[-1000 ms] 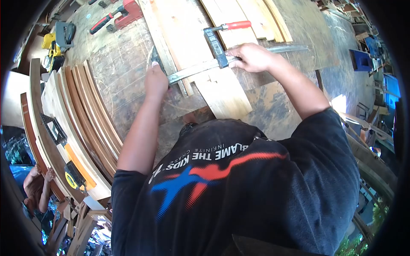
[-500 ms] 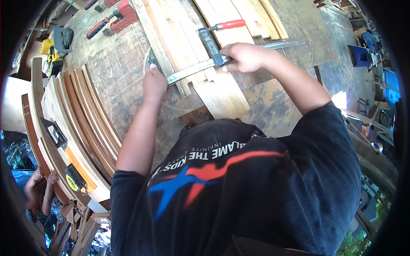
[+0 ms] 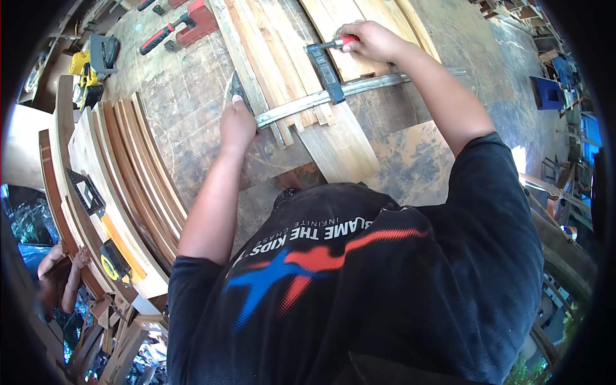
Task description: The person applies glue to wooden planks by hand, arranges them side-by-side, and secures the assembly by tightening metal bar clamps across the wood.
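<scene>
A bar clamp (image 3: 367, 86) lies across a row of wooden strips (image 3: 273, 58) on the workbench. My left hand (image 3: 237, 125) is closed around the clamp's fixed end, at the left edge of the strips. The dark sliding jaw (image 3: 325, 74) stands on the bar near the strips' right side. My right hand (image 3: 369, 40) is wrapped around the clamp's red handle, of which only a small part shows. A shorter flat board (image 3: 340, 144) sticks out toward me beneath the bar.
Red clamps (image 3: 196, 22) lie at the upper left, near a yellow power tool (image 3: 90, 67). Long curved boards (image 3: 131, 173) stand at the left, with a tape measure (image 3: 114, 260) and a black square (image 3: 85, 191) on them. Another person's hands (image 3: 70, 256) show at the far left.
My right hand has moved from the sliding jaw up to the red handle and closed on it. My left hand stays on the clamp's fixed end.
</scene>
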A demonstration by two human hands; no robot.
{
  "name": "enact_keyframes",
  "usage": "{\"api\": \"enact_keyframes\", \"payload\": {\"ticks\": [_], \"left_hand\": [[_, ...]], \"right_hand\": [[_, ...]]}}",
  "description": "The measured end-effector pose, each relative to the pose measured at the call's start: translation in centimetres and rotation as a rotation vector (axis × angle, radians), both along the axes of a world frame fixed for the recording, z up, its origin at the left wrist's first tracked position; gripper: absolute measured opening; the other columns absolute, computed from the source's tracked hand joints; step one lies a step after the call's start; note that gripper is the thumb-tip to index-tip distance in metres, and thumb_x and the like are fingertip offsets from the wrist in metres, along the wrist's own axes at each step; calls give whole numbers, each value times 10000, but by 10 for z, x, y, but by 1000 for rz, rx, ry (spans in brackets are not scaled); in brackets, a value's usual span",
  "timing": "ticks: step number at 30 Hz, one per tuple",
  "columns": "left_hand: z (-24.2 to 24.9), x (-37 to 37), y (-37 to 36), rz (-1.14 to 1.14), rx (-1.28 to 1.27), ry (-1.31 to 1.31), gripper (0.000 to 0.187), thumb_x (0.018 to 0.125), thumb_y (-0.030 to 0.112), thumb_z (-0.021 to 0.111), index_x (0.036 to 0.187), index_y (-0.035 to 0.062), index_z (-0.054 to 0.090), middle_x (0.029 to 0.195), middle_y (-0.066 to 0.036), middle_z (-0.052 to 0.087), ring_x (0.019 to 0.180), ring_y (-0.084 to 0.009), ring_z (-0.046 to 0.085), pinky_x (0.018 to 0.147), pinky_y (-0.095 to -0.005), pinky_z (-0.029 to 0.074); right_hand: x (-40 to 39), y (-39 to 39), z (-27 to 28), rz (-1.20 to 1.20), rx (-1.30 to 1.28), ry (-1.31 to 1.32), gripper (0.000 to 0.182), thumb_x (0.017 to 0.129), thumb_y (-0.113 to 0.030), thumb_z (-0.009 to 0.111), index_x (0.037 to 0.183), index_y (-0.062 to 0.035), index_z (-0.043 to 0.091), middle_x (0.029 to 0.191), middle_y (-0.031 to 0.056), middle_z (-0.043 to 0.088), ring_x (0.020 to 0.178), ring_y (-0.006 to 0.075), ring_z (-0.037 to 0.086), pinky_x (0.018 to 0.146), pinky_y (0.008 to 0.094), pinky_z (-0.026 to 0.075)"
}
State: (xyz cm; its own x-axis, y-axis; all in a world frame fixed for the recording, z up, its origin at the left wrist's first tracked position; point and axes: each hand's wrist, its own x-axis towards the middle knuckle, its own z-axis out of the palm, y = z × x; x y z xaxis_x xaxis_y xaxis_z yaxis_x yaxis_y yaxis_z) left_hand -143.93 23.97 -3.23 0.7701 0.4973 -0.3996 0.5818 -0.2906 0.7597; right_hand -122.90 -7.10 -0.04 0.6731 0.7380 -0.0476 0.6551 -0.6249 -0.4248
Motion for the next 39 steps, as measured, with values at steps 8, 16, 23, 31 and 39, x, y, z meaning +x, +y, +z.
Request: {"api": "enact_keyframes", "payload": {"ticks": [8, 16, 23, 31, 39], "left_hand": [[-6, 4, 2, 60, -213, 48, 543, 1087, 388, 372, 1320, -72, 544, 1156, -280, 643, 910, -389, 701, 560, -444, 630], [-2, 1, 2, 48, -234, 48, 518, 1089, 381, 371, 1344, -42, 527, 1124, -229, 652, 858, -324, 696, 562, -418, 625], [12, 2, -3, 76, -244, 70, 496, 1088, 368, 369, 1347, -26, 523, 1117, -211, 650, 875, -302, 694, 587, -411, 621], [6, 0, -5, 130, -222, 41, 509, 1086, 393, 389, 1327, -32, 531, 1142, -204, 640, 934, -310, 692, 607, -433, 639], [6, 0, -3, 134, -232, 70, 536, 1079, 415, 414, 1385, -9, 528, 1202, -204, 636, 957, -310, 686, 620, -428, 638]], "right_hand": [[21, 4, 6, 26, -65, 271, 208, 959, -217, 678, 1076, -47, 704, 947, 151, 725, 878, 306, 661, 836, 401, 511], [16, 18, 11, 9, -223, 92, 409, 993, -458, 584, 1168, -89, 569, 887, 192, 678, 882, 384, 663, 821, 463, 510], [6, 0, 14, 109, -195, -181, 449, 923, -470, 674, 1119, -76, 585, 953, 169, 641, 978, 343, 648, 840, 457, 520], [18, -7, 1, 126, -231, -49, 470, 1015, -526, 515, 1076, -70, 612, 886, 165, 691, 863, 364, 675, 807, 472, 535], [43, 12, 9, -36, -369, 137, 609, 964, -632, 541, 968, -38, 675, 914, 217, 722, 918, 356, 715, 839, 466, 545]]}}
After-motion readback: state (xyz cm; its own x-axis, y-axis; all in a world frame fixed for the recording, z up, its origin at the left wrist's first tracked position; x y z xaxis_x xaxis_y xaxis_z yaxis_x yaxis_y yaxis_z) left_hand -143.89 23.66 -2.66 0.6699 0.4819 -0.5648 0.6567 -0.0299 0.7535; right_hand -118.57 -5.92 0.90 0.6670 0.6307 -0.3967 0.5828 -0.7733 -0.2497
